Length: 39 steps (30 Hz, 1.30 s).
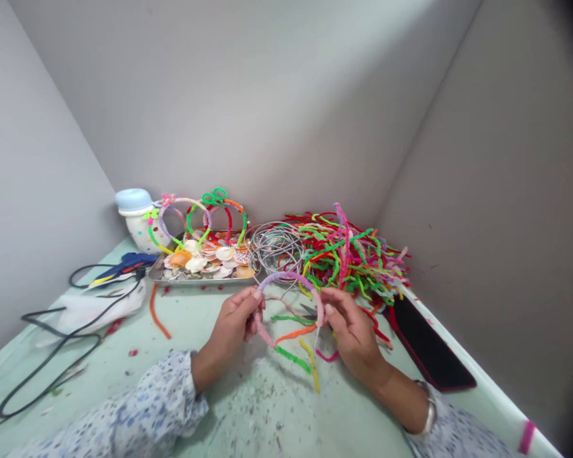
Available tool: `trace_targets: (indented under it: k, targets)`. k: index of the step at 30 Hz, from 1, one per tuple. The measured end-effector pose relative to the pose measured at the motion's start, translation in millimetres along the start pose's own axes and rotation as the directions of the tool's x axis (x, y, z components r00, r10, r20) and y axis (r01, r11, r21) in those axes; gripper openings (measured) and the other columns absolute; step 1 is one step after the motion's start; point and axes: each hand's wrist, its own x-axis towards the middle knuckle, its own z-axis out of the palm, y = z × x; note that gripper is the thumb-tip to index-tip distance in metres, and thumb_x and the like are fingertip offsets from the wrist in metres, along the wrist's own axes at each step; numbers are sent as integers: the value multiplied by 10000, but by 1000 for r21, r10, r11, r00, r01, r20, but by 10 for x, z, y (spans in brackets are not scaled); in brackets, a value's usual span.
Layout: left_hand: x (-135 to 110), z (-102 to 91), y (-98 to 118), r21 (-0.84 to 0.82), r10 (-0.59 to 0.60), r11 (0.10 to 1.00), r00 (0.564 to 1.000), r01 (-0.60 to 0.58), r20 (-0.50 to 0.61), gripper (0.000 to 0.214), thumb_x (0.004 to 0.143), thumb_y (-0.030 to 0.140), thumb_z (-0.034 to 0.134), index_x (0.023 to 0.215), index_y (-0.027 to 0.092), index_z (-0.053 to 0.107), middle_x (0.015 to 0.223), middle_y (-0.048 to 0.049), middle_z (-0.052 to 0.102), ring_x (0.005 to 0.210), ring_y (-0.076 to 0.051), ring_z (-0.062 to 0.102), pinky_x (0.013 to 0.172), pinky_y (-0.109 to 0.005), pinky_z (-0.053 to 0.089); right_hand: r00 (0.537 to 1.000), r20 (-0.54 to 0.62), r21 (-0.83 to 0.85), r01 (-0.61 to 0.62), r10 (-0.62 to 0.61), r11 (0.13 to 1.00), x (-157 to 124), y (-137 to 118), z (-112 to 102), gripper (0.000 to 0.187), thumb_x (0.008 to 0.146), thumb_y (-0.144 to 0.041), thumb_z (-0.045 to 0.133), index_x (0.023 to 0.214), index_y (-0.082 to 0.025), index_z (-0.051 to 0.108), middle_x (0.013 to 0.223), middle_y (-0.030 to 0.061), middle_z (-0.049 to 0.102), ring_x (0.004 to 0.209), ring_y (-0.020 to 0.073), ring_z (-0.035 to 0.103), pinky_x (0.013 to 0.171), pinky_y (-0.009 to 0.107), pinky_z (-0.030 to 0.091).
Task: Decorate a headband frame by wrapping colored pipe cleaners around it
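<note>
Both my hands hold one headband (290, 278), wrapped in lilac and pink fuzzy wire and arching up between them. My left hand (235, 323) pinches its left end with closed fingers. The band's right end is gripped by my right hand (351, 331), from which a loose pink wire tail hangs. Under the hands, loose green, orange, yellow and pink pipe cleaners (293, 346) lie on the pale green table (248, 407). Small scissors (308, 311) lie just behind the right thumb.
A metal tray of seashells (203, 262) holds finished decorated headbands (198, 219). Bare wire headbands (274, 245) and a big pile of coloured pipe cleaners (348, 254) lie behind. A blue glue gun (124, 264) with black cord, a white jar (136, 216) and a dark phone (427, 346) are nearby.
</note>
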Motion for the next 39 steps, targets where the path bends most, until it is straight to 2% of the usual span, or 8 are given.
trace_targets:
  k: [3, 9, 12, 17, 21, 30, 39]
  targets:
    - [25, -24, -11, 31, 16, 999, 1000, -16, 16, 314, 848, 424, 541, 676, 163, 518, 495, 63, 401, 413, -54, 303, 392, -161, 235, 991, 83, 108, -113, 105, 988, 7, -57, 16, 260, 938, -355, 431, 1122, -217, 554, 730, 8, 616, 656, 153, 587, 598, 264, 480]
    - [108, -54, -15, 62, 34, 997, 998, -37, 46, 304, 873, 425, 525, 738, 155, 560, 522, 61, 402, 439, -56, 304, 409, -163, 230, 937, 139, 274, -348, 321, 897, 47, -115, 62, 364, 827, -399, 603, 1111, -183, 532, 720, 1, 612, 549, 119, 544, 393, 196, 342]
    - [131, -53, -27, -7, 45, 999, 998, -45, 34, 305, 874, 433, 530, 772, 150, 581, 544, 56, 418, 449, -56, 314, 416, -163, 249, 909, 180, 337, -415, 375, 845, 65, -117, 71, 397, 795, -397, 632, 1104, -166, 539, 694, -6, 620, 478, 95, 504, 400, 199, 362]
    - [140, -57, -68, -119, 44, 992, 996, -35, 72, 271, 888, 388, 514, 789, 146, 585, 612, 31, 477, 480, -64, 369, 441, -176, 289, 914, 124, 388, -404, 387, 828, 83, -81, 67, 370, 780, -377, 645, 1073, -166, 560, 683, -10, 626, 549, 114, 568, 508, 220, 462]
    - [140, -69, -102, -103, 35, 994, 994, -25, 99, 223, 882, 338, 530, 831, 139, 616, 640, 18, 502, 505, -66, 380, 462, -177, 290, 911, 111, 390, -407, 397, 826, 92, -46, 72, 331, 784, -359, 641, 1047, -176, 560, 680, -19, 628, 543, 102, 567, 524, 209, 473]
    - [141, -68, -119, -123, 22, 992, 996, -12, 82, 188, 866, 308, 556, 806, 144, 624, 632, 12, 522, 517, -68, 385, 478, -173, 293, 906, 100, 334, -419, 411, 844, 97, -119, 93, 336, 763, -386, 632, 1015, -183, 544, 670, -20, 627, 521, 115, 566, 525, 236, 482]
    - [136, -76, -111, -130, 17, 991, 998, -9, 64, 202, 870, 315, 546, 786, 147, 620, 604, 15, 532, 503, -72, 400, 472, -175, 302, 923, 129, 326, -384, 361, 864, 77, -94, 112, 283, 790, -375, 612, 988, -194, 521, 682, -17, 629, 541, 114, 573, 499, 224, 475]
